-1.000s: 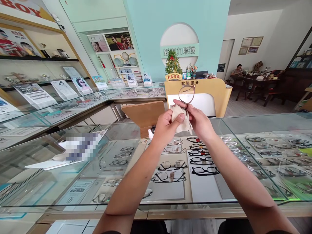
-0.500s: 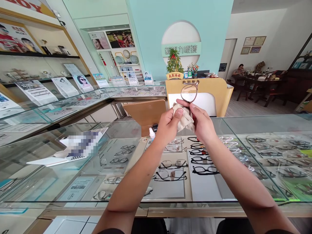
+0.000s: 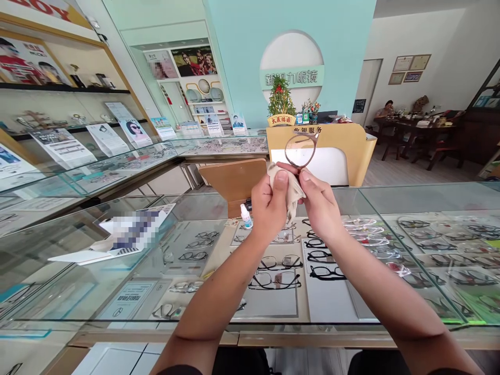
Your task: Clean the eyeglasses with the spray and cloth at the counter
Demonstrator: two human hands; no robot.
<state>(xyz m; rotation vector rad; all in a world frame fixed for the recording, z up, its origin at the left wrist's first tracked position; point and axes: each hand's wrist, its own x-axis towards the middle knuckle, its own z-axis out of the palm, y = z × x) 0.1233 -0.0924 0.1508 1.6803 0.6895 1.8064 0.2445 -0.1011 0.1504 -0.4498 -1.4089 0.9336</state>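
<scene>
I hold a pair of brown round-rimmed glasses (image 3: 300, 150) up above a glass display counter (image 3: 390, 200). My right hand (image 3: 318, 205) pinches the lower part of the frame, fingers closed. My left hand (image 3: 269, 202) is closed on a beige cleaning cloth (image 3: 291, 195), thumb pressed on it against the glasses. One lens stands above both hands; the other lens is hidden behind the cloth and fingers.
Several pairs of glasses (image 3: 275, 279) lie on trays inside the counter. A small spray bottle (image 3: 245, 216) and a wooden stand (image 3: 233, 182) sit behind my left hand. A yellow cashier desk (image 3: 351, 151) is further back. A person sits at a table (image 3: 410, 127) at far right.
Both hands shifted slightly with the glasses. The cloth was bunched between the hands and now hangs more folded under my left thumb.
</scene>
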